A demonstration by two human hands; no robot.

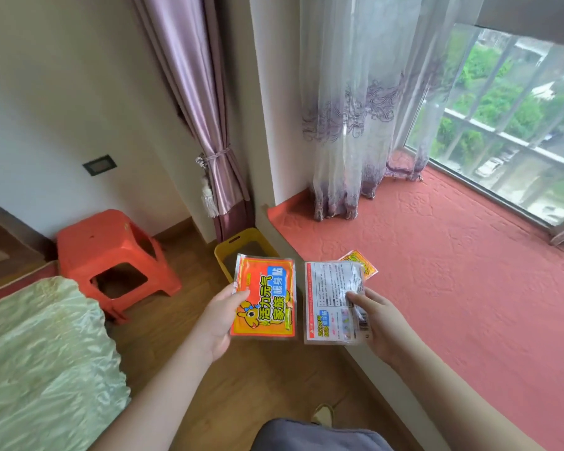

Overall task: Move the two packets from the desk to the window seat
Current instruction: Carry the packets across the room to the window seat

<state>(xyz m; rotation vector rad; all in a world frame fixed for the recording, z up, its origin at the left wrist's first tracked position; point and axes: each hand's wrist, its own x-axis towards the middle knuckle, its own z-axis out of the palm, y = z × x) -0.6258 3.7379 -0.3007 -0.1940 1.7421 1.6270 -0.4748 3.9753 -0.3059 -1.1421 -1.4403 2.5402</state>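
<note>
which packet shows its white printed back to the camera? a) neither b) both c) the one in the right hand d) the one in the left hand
c: the right hand holds a flat packet with its white text-covered back up, while the left hand holds a flat foil packet showing its orange and yellow printed front.

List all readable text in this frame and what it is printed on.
"活力元气" and "家族": orange packet in the left hand.
"暖身贴": blue panel on the same packet.
White packet in the right hand: back-side fine print and barcode, too small to read.
Third packet on the window seat: print unreadable.
</note>
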